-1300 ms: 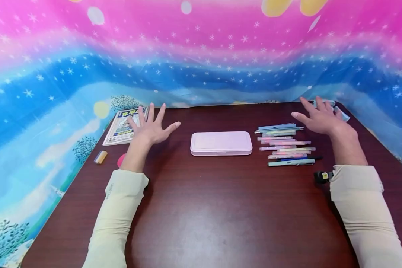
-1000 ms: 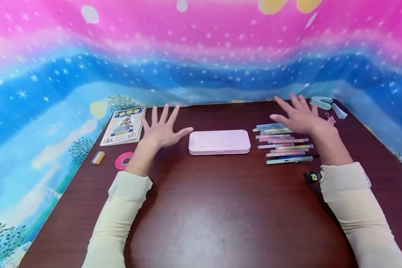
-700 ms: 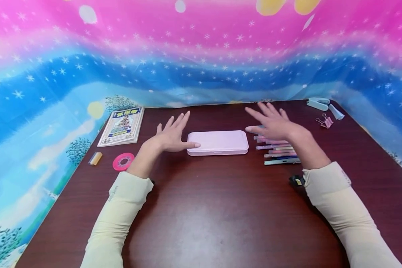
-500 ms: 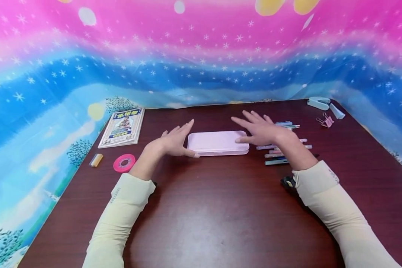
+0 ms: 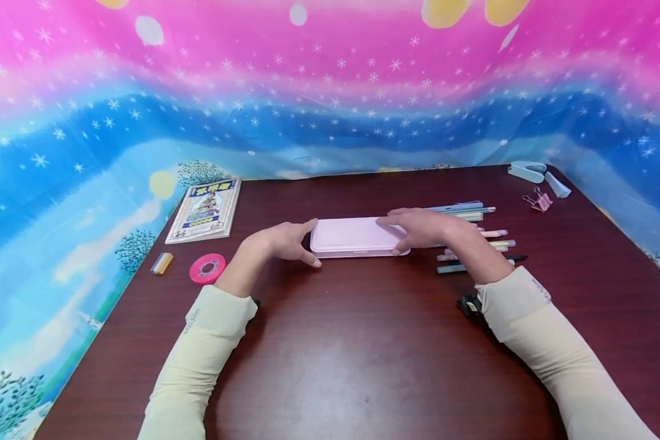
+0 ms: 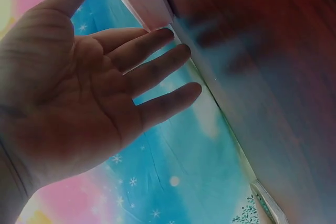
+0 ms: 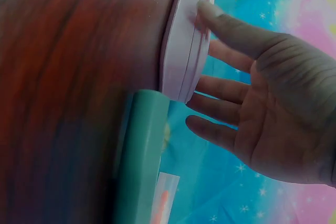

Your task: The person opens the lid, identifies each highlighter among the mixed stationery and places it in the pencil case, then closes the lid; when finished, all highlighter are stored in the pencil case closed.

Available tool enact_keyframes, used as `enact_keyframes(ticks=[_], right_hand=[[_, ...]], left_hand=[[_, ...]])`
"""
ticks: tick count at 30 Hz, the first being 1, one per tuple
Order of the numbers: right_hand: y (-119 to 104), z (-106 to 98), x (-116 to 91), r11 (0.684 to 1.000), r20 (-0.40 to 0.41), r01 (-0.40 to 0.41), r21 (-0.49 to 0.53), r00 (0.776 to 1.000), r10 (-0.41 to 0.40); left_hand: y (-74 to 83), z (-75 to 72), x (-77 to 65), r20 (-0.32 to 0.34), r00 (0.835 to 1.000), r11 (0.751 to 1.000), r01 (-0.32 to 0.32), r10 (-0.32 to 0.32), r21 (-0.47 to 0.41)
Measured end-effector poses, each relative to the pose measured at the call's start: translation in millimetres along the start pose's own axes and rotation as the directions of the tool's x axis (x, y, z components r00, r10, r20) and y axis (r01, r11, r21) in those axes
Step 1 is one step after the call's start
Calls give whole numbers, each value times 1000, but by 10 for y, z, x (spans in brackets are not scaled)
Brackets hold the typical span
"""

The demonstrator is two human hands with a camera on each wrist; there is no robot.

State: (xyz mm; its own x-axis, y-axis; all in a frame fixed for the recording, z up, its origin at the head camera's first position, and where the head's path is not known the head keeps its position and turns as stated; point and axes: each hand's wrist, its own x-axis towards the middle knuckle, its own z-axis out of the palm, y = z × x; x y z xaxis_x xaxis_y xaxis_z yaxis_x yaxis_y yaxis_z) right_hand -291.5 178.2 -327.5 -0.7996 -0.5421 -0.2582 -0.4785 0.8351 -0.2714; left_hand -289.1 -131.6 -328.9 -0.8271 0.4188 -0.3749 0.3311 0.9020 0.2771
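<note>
A closed pale pink pencil case (image 5: 343, 234) lies in the middle of the dark table. At its left end is my left hand (image 5: 286, 241), thumb at the front corner and fingers extended, fingertips right at the case's edge in the left wrist view. My right hand (image 5: 423, 229) reaches over the case's right end. Its index finger overlaps the lid, and its thumb (image 7: 220, 17) is at the front side. In the right wrist view the other fingers stretch past the far side, loosely straight. Several pens (image 5: 462, 208) lie partly hidden beneath the right hand and wrist.
At left are a book (image 5: 205, 211), a pink tape roll (image 5: 207, 269) and an eraser-like block (image 5: 162, 263). A light blue stapler (image 5: 527, 172) and a pink binder clip (image 5: 538, 200) sit at the back right. A patterned cloth (image 5: 330, 91) hangs behind the table.
Both hands have moved inward and down to the pencil case's ends, the right hand from beyond the pens, the left from beside the book. The case has stayed in place.
</note>
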Motion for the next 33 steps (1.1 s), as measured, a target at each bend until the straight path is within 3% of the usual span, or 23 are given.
enact_keyframes(ticks=[11, 17, 22, 33], right_hand=[[52, -17, 17, 994, -78, 72, -87, 994, -79], [95, -5, 32, 989, -85, 99, -109, 990, -108], [99, -27, 46, 984, -96, 105, -144, 988, -119], [87, -71, 65, 985, -83, 81, -152, 992, -95]], left_hand=[[64, 31, 69, -79, 997, 995, 33, -26, 92], [-67, 69, 197, -58, 998, 999, -13, 15, 35], [-189, 99, 258, -82, 995, 998, -53, 50, -34], [-272, 119, 274, -124, 989, 994, -87, 77, -73]])
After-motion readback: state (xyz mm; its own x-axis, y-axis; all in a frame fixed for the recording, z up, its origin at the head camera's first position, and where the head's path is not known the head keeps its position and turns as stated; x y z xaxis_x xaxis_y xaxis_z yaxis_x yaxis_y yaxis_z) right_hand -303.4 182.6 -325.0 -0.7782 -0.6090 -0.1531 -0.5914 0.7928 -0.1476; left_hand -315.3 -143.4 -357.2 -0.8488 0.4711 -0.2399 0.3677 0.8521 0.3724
